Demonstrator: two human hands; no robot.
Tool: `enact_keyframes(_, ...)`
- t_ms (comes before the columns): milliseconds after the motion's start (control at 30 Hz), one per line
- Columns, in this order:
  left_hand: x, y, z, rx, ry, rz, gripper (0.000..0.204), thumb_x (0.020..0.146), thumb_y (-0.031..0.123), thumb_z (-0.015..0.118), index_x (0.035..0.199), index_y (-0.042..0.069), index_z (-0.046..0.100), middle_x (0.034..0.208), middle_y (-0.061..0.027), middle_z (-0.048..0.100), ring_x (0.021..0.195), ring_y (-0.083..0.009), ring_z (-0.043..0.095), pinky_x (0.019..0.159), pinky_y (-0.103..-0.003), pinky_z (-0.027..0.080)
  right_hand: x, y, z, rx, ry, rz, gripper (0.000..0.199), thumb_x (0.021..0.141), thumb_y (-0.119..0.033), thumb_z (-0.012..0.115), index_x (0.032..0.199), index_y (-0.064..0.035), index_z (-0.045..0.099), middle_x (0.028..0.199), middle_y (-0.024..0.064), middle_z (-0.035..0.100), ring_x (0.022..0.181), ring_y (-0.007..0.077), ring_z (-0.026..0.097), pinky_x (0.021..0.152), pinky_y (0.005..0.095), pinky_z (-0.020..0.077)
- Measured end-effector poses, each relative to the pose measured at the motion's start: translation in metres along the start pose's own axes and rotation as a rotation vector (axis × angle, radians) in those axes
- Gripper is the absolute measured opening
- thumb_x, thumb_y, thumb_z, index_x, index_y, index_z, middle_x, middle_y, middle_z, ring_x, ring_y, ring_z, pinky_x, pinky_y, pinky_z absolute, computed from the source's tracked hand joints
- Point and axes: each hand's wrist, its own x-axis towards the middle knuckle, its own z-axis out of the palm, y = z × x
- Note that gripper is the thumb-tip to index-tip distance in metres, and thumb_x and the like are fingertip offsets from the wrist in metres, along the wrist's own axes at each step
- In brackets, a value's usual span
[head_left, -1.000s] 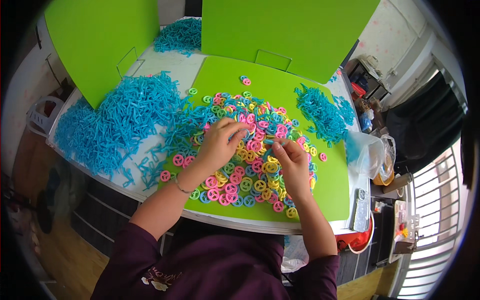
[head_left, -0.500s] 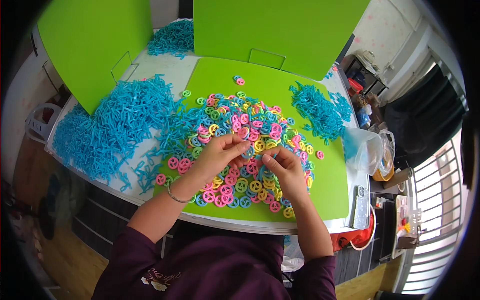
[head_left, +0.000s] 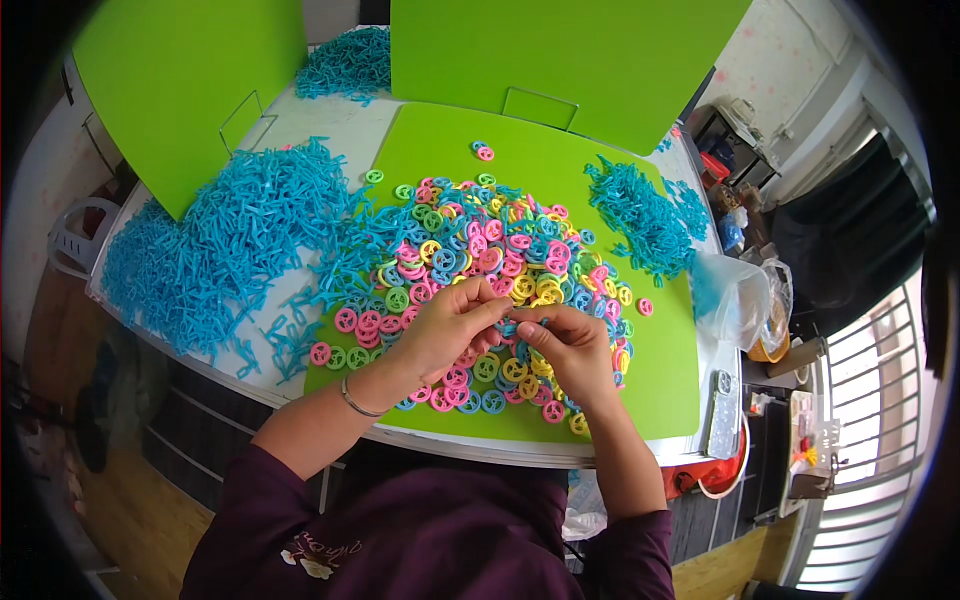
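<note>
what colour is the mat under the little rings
Bright lime green mat, seen in the head view.

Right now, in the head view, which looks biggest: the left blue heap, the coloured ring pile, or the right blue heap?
1. Left blue heap.
2. Coloured ring pile, nearly as big; hands hide part.
3. Right blue heap, plainly smallest.

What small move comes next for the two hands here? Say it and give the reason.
Probably press the pieces together: the left hand and right hand meet fingertip to fingertip over the pile of coloured rings, pinching something small and blue; what exactly it is cannot be told.
</note>
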Motion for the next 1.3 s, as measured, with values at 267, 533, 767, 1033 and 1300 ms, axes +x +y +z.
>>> enact_keyframes(267,-0.006,-0.008,0.012,0.133,0.161,0.172,0.018,0.096,0.02,0.054,0.081,0.011,0.048,0.061,0.0034,0.053,0.047,-0.0012,0.046,0.042,-0.015,0.036,-0.001,0.007,0.01,-0.061,0.183,0.016,0.015,0.085,-0.006,0.068,0.099,0.0003,0.07,0.073,-0.0015,0.064,0.062,0.0013,0.05,0.054,0.0179,0.038)
enact_keyframes(533,-0.009,-0.015,0.019,0.151,0.227,0.288,0.019,0.096,0.02,0.054,0.084,0.008,0.047,0.065,-0.0005,0.058,0.053,-0.0033,0.054,0.047,-0.017,0.042,-0.003,-0.003,0.02,0.114,0.3,0.113,0.016,0.086,-0.006,0.066,0.1,0.002,0.07,0.08,0.0024,0.067,0.07,0.0027,0.054,0.062,0.0171,0.0408)
enact_keyframes(767,-0.01,-0.01,0.016,0.297,0.141,0.339,0.016,0.097,0.02,0.053,0.089,0.006,0.049,0.071,-0.0006,0.061,0.06,-0.0038,0.058,0.051,-0.017,0.045,-0.006,-0.008,0.015,-0.078,0.282,0.066,0.017,0.085,-0.005,0.066,0.099,0.0041,0.069,0.074,0.001,0.066,0.064,0.0019,0.053,0.056,0.0169,0.0402)
enact_keyframes(1033,-0.006,-0.011,0.009,0.496,-0.048,0.515,0.009,0.088,-0.002,0.06,0.096,0.0,0.056,0.08,-0.0061,0.067,0.073,-0.0104,0.066,0.061,-0.022,0.053,-0.01,-0.017,0.004,0.093,0.241,-0.007,0.014,0.083,0.001,0.063,0.095,0.0045,0.069,0.077,0.006,0.067,0.068,0.011,0.061,0.064,0.023,0.0472)
enact_keyframes(1300,-0.004,-0.012,-0.004,0.64,-0.091,0.837,0.026,0.081,-0.014,0.059,0.101,0.002,0.065,0.082,-0.0082,0.067,0.072,-0.0134,0.066,0.064,-0.026,0.057,-0.013,-0.025,-0.01,0.21,0.098,0.151,0.014,0.084,0.001,0.062,0.095,0.0042,0.069,0.079,0.0107,0.068,0.067,0.0167,0.066,0.064,0.0269,0.0519)
